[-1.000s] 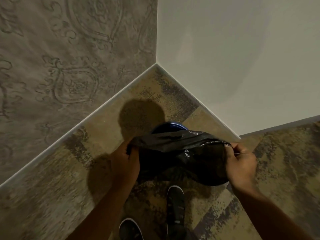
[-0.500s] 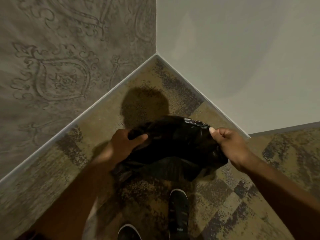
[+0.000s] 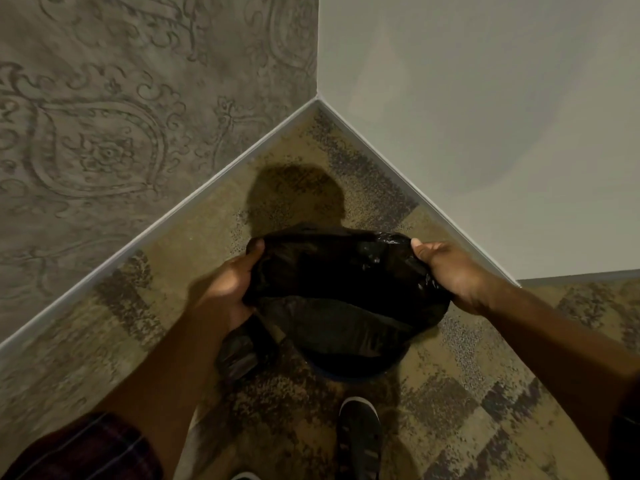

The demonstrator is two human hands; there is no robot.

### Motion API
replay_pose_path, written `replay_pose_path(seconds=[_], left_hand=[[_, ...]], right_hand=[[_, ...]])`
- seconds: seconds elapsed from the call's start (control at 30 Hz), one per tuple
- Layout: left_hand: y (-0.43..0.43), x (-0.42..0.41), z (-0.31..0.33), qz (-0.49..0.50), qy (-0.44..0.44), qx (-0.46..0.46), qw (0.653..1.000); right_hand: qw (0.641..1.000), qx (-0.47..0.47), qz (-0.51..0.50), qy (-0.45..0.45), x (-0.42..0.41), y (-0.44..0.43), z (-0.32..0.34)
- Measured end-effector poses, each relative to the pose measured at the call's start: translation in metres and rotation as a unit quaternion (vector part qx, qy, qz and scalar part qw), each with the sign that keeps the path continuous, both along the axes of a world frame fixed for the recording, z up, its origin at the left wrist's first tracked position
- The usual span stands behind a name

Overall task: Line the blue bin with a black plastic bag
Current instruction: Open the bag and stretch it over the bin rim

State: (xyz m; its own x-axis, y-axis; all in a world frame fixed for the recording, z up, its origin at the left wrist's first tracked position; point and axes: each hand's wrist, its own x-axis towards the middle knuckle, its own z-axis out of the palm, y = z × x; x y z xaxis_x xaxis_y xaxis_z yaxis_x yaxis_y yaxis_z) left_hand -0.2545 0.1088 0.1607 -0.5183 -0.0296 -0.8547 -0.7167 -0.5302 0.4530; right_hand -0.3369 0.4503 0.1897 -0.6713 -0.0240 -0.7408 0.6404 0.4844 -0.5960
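Plastic of the black bag [image 3: 332, 271] covers almost the whole blue bin [image 3: 341, 375], which stands on the carpet [image 3: 467, 393] in the lower middle of the frame, near the corner where the patterned wall [image 3: 121, 116] meets the plain wall [image 3: 485, 116]. Only a thin blue arc of the bin shows under the near edge of the bag. The left hand [image 3: 225, 292] is clamped on the left side of the bag mouth, fingers curled over the film — the right hand [image 3: 446, 271] is clamped on the right side in the same way, thumb on top. The stretched mouth runs left to right between the two hands, and the bin lies directly below and between them, equally near to both. I judge that the next move is to press the folded edge downward over the rim on both sides. A loose tail of plastic hangs below the left hand.
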Motion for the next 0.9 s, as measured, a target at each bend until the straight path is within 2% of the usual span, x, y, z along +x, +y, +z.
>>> replay_pose_path(seconds=[0.07, 0.17, 0.3, 0.33, 0.43, 0.5, 0.63, 0.77, 0.83, 0.9], left_hand=[[0.007, -0.012, -0.018, -0.009, -0.035, -0.046, 0.998], [0.013, -0.024, -0.054, -0.071, -0.074, -0.181, 0.978], [0.018, -0.016, -0.082, -0.206, -0.104, -0.341, 0.911], [0.019, -0.012, -0.086, -0.222, -0.109, -0.348, 0.904], [0.026, 0.005, -0.090, -0.248, -0.111, -0.291, 0.917], [0.027, 0.008, -0.090, -0.240, -0.104, -0.293, 0.920], [0.022, -0.012, -0.088, -0.140, -0.066, -0.300, 0.941], [0.018, -0.035, -0.098, -0.095, -0.084, -0.244, 0.961], [0.019, -0.034, -0.112, -0.110, -0.096, -0.248, 0.958], [0.022, -0.027, -0.125, -0.130, -0.113, -0.252, 0.952]], right_hand=[[0.999, 0.035, 0.035, 0.010, -0.009, -0.005, -0.018], [0.991, 0.100, 0.089, 0.015, -0.020, -0.005, -0.053], [0.979, 0.174, 0.101, -0.040, -0.015, 0.008, -0.093], [0.977, 0.181, 0.091, -0.073, -0.009, 0.011, -0.099], [0.978, 0.160, 0.043, -0.128, 0.018, 0.017, -0.111], [0.988, 0.108, 0.015, -0.106, 0.025, 0.019, -0.112], [0.999, 0.012, 0.029, -0.018, 0.007, 0.021, -0.100], [0.991, 0.108, 0.081, 0.012, -0.019, 0.011, -0.110], [0.986, 0.149, 0.072, 0.012, -0.025, 0.010, -0.125], [0.987, 0.152, 0.040, -0.028, -0.020, 0.012, -0.134]])
